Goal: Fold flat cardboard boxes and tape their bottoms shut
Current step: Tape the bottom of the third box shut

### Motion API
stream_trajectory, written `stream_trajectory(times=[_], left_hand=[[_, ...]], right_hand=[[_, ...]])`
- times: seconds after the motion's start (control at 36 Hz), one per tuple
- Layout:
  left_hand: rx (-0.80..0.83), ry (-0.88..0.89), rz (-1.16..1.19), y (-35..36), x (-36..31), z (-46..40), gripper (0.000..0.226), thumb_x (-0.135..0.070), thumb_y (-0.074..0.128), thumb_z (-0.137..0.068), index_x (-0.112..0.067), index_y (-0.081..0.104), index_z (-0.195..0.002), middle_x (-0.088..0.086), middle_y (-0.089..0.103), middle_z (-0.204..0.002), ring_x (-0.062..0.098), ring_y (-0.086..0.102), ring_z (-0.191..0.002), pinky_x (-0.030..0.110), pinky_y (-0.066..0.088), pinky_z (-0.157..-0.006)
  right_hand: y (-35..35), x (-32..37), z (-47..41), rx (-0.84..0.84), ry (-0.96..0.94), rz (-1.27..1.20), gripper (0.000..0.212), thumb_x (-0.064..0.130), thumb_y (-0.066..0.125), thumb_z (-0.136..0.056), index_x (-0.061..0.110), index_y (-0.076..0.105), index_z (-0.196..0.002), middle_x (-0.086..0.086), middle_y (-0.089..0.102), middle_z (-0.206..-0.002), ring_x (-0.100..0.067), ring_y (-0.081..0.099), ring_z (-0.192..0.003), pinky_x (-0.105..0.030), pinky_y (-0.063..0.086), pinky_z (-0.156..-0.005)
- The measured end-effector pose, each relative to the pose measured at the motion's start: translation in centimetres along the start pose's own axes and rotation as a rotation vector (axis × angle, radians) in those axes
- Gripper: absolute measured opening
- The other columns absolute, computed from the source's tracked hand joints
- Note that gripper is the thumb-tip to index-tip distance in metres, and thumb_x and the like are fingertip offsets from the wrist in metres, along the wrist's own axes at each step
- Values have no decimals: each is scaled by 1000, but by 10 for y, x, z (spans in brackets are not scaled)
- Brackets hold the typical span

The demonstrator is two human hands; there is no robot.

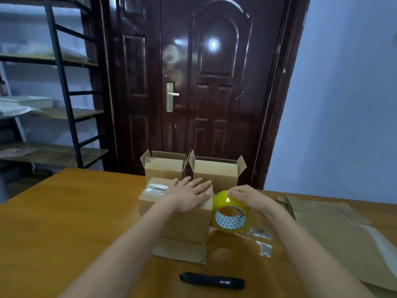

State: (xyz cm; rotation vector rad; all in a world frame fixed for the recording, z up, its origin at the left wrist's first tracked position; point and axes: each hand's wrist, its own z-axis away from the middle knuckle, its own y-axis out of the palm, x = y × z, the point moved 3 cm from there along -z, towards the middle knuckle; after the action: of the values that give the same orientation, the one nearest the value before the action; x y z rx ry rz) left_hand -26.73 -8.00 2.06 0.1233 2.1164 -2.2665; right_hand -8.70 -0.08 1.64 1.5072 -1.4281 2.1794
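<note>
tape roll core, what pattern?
White with small dark triangles, inside the yellowish tape roll that the right hand holds. Head view.

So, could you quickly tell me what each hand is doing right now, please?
Left hand: open, pressing flat on the box.
Right hand: holding the tape roll.

Both bare forearms reach forward from the bottom corners, angling in toward each other. The left hand [189, 195] lies flat, palm down, fingers straight and slightly spread, pointing away and a bit to the right, pressing on what's under it. The right hand [249, 197] sits just beside it, a little to the right, fingers curled over the top of a round thing it grips, wrist bent slightly, knuckles up.
</note>
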Motion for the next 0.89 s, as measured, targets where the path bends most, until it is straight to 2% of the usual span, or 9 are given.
stream_trajectory(times=[0.14,0.33,0.47,0.53,0.61,0.69,0.78,0.83,0.89], left_hand=[[-10,4,-12,0,0,1,51,-50,10,-100,-42,-1,-149,-7,-1,-160,24,-2,-147,50,0,-116],[-25,18,-8,0,0,2,49,-45,8,-102,-40,-1,-149,-7,-1,-160,22,-2,-147,48,-1,-116],[-39,-34,30,-2,1,3,51,-47,12,-101,-37,0,-150,-7,-2,-160,19,-2,-147,53,-5,-116],[-59,-116,19,-1,4,2,57,-56,15,-98,-38,1,-150,-7,-3,-160,21,-5,-147,59,-7,-114],[-78,-290,-9,0,9,6,66,-77,15,-84,-53,6,-145,-5,-7,-160,34,-10,-145,70,-9,-104],[-50,-364,12,-2,10,11,77,-88,16,-73,-58,7,-143,2,-10,-160,41,-10,-144,71,-6,-104],[0,-352,36,-7,12,12,78,-87,16,-73,-55,6,-144,3,-11,-160,40,-8,-144,69,-5,-106],[9,-347,81,-8,17,11,70,-81,11,-80,-54,6,-145,0,-9,-160,36,-7,-145,67,-7,-107],[-23,-350,113,-6,21,10,60,-72,4,-88,-53,7,-145,-4,-6,-160,31,-7,-146,65,-7,-110]], right_hand=[[-4,6,-7,50,15,90,28,30,43,-99,24,62,-80,5,58,-73,-7,55,-68,-18,46,-65],[12,10,-23,185,92,373,27,41,48,-94,33,57,-71,12,56,-74,-6,54,-73,-26,43,-73],[1,0,-9,144,89,247,28,40,46,-97,28,61,-75,7,61,-75,-8,59,-73,-23,47,-72],[-1,-10,-4,108,89,200,29,42,45,-97,28,62,-78,7,63,-76,-9,60,-73,-25,47,-72],[1,-20,2,35,72,108,32,46,47,-95,25,64,-78,7,65,-74,-11,62,-73,-27,49,-75],[1,-25,10,-15,76,1,30,50,49,-92,28,64,-78,10,66,-71,-9,63,-72,-26,46,-74],[3,-36,16,-37,86,-127,30,53,52,-88,26,64,-93,6,68,-87,-12,64,-84,-26,47,-77],[5,-43,19,-83,94,-278,29,49,54,-88,24,61,-101,0,66,-102,-15,62,-95,-25,48,-76],[6,-45,19,-117,67,-299,33,48,53,-88,20,61,-105,-3,66,-105,-16,63,-97,-24,47,-74]])
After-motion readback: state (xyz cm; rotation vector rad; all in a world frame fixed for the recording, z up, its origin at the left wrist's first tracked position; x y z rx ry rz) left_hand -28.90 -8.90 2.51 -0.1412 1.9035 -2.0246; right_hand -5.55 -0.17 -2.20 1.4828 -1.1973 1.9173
